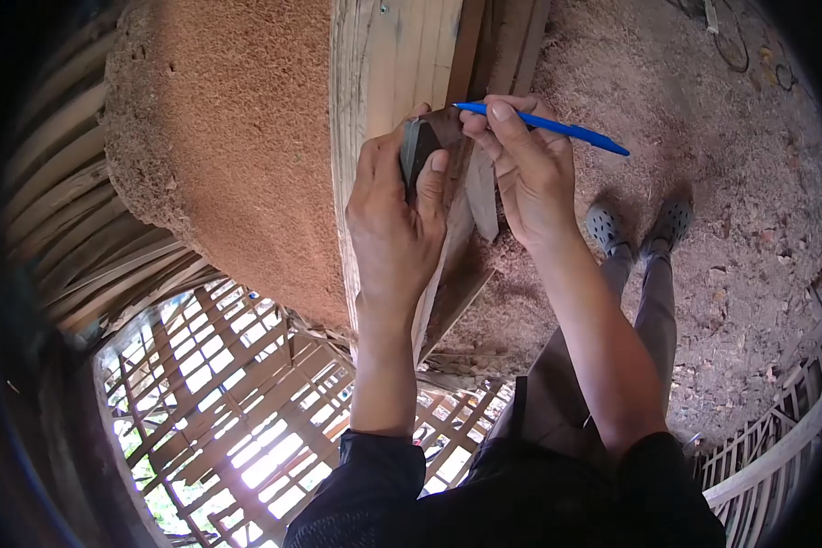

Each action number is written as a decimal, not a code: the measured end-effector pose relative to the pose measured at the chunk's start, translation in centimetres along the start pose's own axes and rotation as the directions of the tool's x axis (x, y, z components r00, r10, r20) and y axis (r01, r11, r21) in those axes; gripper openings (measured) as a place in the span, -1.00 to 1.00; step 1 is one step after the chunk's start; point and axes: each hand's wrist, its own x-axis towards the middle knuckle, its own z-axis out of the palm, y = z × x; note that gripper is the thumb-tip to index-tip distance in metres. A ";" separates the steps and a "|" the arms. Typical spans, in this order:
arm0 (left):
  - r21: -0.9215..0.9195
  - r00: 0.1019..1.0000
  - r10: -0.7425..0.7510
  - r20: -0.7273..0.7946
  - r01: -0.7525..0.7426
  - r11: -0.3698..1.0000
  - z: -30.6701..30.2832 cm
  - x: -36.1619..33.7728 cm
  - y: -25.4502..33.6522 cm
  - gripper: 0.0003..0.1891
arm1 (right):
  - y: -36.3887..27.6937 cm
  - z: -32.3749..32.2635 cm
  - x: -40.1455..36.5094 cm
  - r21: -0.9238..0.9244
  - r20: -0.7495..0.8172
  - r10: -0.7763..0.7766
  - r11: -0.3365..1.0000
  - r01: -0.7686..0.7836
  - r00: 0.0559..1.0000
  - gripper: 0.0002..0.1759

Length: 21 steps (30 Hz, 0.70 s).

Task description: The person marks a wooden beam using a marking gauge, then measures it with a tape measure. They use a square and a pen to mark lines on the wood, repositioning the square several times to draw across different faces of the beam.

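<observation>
My left hand is closed around a small dark wooden block, with the thumb against its near side. The block has a brown upper face and a greyish side. From the right, my right hand pinches a blue pen between thumb and fingers. The pen slants down to the right, its tip at the block's right end. Both hands are over a pale wooden beam, and the fingers of my left hand hide part of the block.
A large mound of brown sawdust lies left of the beam. My feet in grey clogs stand on shavings-covered ground at right. A slatted lattice lets in light at lower left. Stacked slats line the left side.
</observation>
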 end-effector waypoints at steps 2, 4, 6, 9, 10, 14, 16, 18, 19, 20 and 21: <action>-0.008 1.000 -0.017 0.010 0.017 1.000 0.0 -0.1 -0.1 -0.65 | 0.1 0.1 -0.1 0.000 -0.006 -0.004 1.000 0.004 1.000 -0.82; 0.001 1.000 -0.028 0.013 0.028 1.000 -0.1 -0.1 0.0 -0.65 | 0.1 0.3 -0.1 0.000 -0.012 -0.008 1.000 0.008 1.000 -0.83; 0.008 0.999 -0.039 0.019 0.039 0.999 -0.1 0.0 0.1 -0.65 | 0.2 0.3 -0.2 -0.033 -0.012 -0.032 0.999 0.032 0.999 -0.83; 0.030 0.999 -0.029 0.019 0.029 0.999 -0.1 0.0 0.0 -0.64 | 0.3 0.2 -0.1 -0.027 -0.008 -0.031 0.999 0.030 1.000 -0.84; 0.014 0.999 -0.040 0.034 0.039 0.999 -0.2 0.0 0.0 -0.64 | 0.4 0.0 -0.1 -0.027 -0.009 -0.030 0.999 0.029 1.000 -0.84; -0.017 0.998 -0.026 0.052 0.027 0.999 -0.3 0.0 -0.3 -0.64 | 0.4 0.0 -0.1 -0.019 0.020 -0.030 0.999 0.030 0.999 -0.83; -0.015 0.998 -0.027 0.057 0.028 1.000 -0.4 0.0 -0.2 -0.63 | 0.3 0.2 -0.1 -0.017 0.000 -0.026 1.000 0.026 1.000 -0.85; -0.012 0.998 -0.030 0.063 0.031 0.999 -0.4 0.0 -0.2 -0.63 | 0.2 0.2 -0.1 -0.028 -0.010 -0.016 0.999 0.015 1.000 -0.85; -0.021 0.998 -0.019 0.059 0.020 1.000 -0.4 0.1 -0.2 -0.63 | 0.2 0.2 -0.1 -0.029 -0.012 -0.015 0.999 0.015 1.000 -0.85; -0.030 0.998 -0.008 0.055 0.010 1.000 -0.3 0.1 -0.3 -0.63 | 0.1 0.1 -0.1 -0.033 -0.006 -0.018 0.999 0.018 1.000 -0.85; -0.030 0.998 -0.009 0.056 0.010 0.999 -0.3 0.0 -0.3 -0.63 | 0.1 0.1 -0.1 -0.037 0.000 -0.021 0.999 0.021 1.000 -0.84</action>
